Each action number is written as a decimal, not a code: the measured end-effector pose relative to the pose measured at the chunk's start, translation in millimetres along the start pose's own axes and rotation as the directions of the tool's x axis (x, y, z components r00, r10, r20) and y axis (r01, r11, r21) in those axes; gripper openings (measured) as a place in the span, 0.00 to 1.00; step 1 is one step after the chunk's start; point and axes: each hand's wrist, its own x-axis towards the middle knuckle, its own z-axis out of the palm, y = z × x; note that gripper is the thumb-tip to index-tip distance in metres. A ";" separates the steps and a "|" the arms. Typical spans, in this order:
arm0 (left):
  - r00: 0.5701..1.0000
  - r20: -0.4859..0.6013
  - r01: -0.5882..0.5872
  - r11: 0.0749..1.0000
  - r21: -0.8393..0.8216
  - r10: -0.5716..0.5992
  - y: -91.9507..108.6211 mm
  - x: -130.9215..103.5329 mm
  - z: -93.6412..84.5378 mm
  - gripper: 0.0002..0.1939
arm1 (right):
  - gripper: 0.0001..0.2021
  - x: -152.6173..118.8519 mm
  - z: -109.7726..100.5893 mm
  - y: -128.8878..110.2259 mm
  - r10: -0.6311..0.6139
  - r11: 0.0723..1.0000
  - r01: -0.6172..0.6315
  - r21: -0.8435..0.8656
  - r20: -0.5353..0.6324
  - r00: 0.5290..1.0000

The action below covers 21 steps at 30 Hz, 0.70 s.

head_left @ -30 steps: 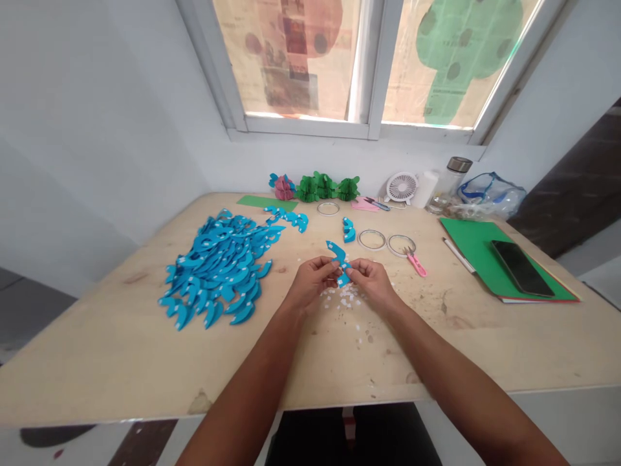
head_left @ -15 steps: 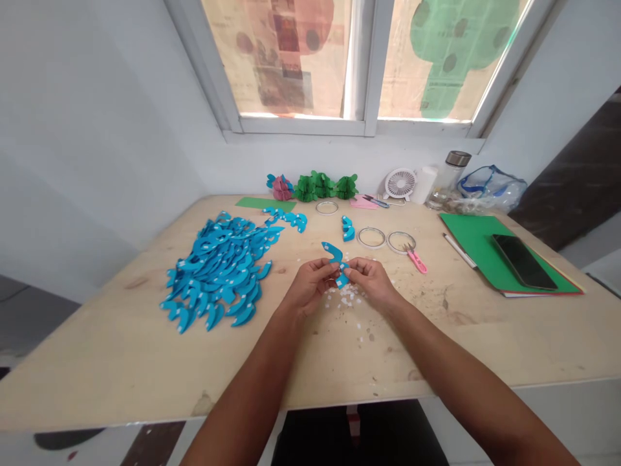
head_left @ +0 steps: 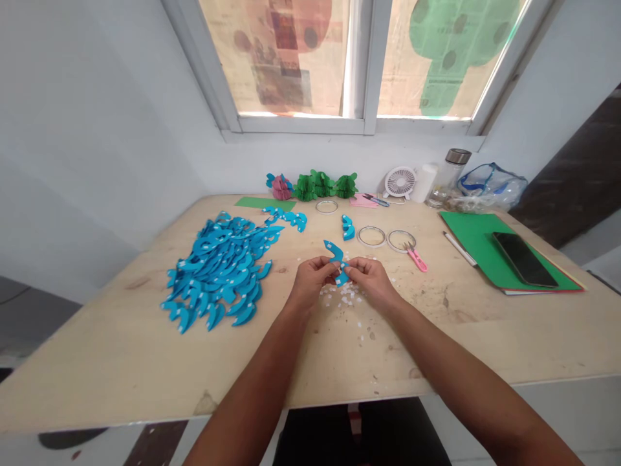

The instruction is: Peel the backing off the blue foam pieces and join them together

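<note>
Both hands meet above the middle of the table, pinching a curved blue paper piece [head_left: 333, 250] that carries small white squares. My left hand [head_left: 310, 278] is closed on its left side, thumb and fingertips together. Opposite it, my right hand [head_left: 371, 279] pinches the lower right part of the blue paper. Whether this is one piece or two joined ones, the fingers hide. Beneath the hands lie many small white paper scraps [head_left: 347, 298]. To the left spreads a large heap of similar blue paper pieces [head_left: 218, 265], many with white squares on them.
Beyond the hands are a small blue stack [head_left: 348, 228], tape rolls [head_left: 371, 237] and pink-handled snips [head_left: 417, 259]. Green paper ornaments [head_left: 323, 184], a white fan [head_left: 400, 182] and a bottle [head_left: 453, 169] line the wall. A phone [head_left: 524, 259] rests on a green folder [head_left: 470, 239] at right.
Both hands stay at nearly the same spot, still pinching the blue paper. Their fingers have shifted only slightly, and the camera view has moved a little.
</note>
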 end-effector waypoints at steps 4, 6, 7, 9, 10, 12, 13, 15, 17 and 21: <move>0.996 -0.051 -0.076 0.995 0.072 0.080 2.7 -3.4 3.2 0.10 | 0.11 -0.1 0.0 -1.0 -0.042 0.993 0.036 -0.112 -0.059 0.997; 0.986 -0.097 -0.124 0.986 0.113 0.135 4.4 -5.3 5.7 0.09 | 0.10 -1.7 0.2 -4.8 -0.153 0.964 0.112 -0.243 -0.157 0.976; 0.980 -0.119 -0.146 0.980 0.132 0.162 5.0 -6.0 6.9 0.09 | 0.09 -2.9 0.3 -7.3 -0.224 0.938 0.152 -0.313 -0.207 0.952; 0.965 -0.158 -0.184 0.969 0.167 0.210 5.3 -6.9 8.9 0.09 | 0.06 -5.5 0.6 -11.8 -0.346 0.883 0.221 -0.415 -0.255 0.903; 0.959 -0.168 -0.199 0.963 0.183 0.230 5.0 -7.1 9.7 0.09 | 0.06 -6.6 0.8 -13.2 -0.366 0.866 0.232 -0.443 -0.244 0.898; 0.950 -0.174 -0.219 0.952 0.213 0.258 3.9 -7.4 10.6 0.08 | 0.06 -7.7 1.1 -13.2 -0.353 0.851 0.234 -0.470 -0.181 0.918; 0.949 -0.170 -0.225 0.948 0.226 0.266 3.1 -7.4 10.9 0.08 | 0.06 -7.6 1.2 -11.9 -0.334 0.850 0.227 -0.475 -0.152 0.930; 0.951 -0.152 -0.230 0.944 0.238 0.270 1.8 -7.5 11.3 0.07 | 0.06 -6.4 1.1 -7.7 -0.299 0.856 0.210 -0.472 -0.120 0.947; 0.956 -0.134 -0.225 0.946 0.233 0.260 0.9 -7.3 11.5 0.07 | 0.06 -4.6 0.8 -3.4 -0.276 0.864 0.192 -0.465 -0.119 0.954; 0.969 -0.111 -0.197 0.959 0.203 0.222 0.4 -6.3 11.3 0.08 | 0.08 -2.9 0.3 0.7 -0.253 0.880 0.168 -0.444 -0.140 0.957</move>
